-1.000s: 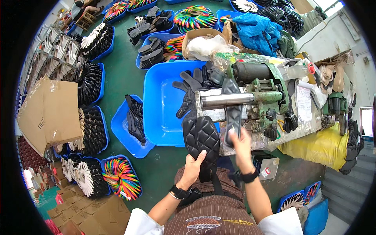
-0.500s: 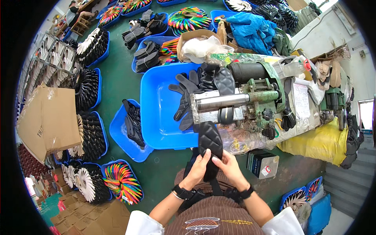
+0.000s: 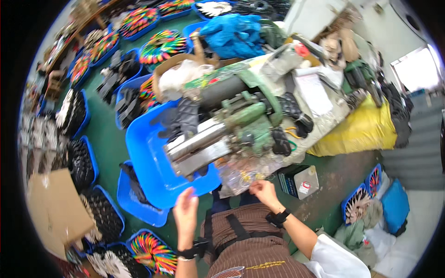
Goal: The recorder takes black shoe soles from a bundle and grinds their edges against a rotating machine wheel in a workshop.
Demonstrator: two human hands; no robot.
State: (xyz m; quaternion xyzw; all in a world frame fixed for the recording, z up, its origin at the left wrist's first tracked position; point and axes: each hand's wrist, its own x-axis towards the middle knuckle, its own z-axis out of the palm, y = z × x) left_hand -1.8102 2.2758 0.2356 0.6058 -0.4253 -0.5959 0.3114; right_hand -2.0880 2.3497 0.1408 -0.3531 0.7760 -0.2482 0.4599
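My left hand is raised just in front of the large blue tub. It is blurred, its fingers look stretched out, and nothing shows in it. Over the near edge of the workbench, my right hand has its fingers curled together beside clear plastic and some thin loops. Whether a small thing is pinched there I cannot make out. Beyond both hands stands a green machine with a shiny metal cylinder reaching over the tub. Black quilted pieces lie behind the cylinder.
A smaller blue tub with black pieces is at left. A dark metal tin stands on the floor right of my right hand. A yellow sack lies farther right. A cardboard sheet and several filled blue tubs line the left side.
Both hands were holding a black quilted sole-shaped piece; it is out of them now. The hands have moved apart, the right toward the bench edge. The whole view has turned.
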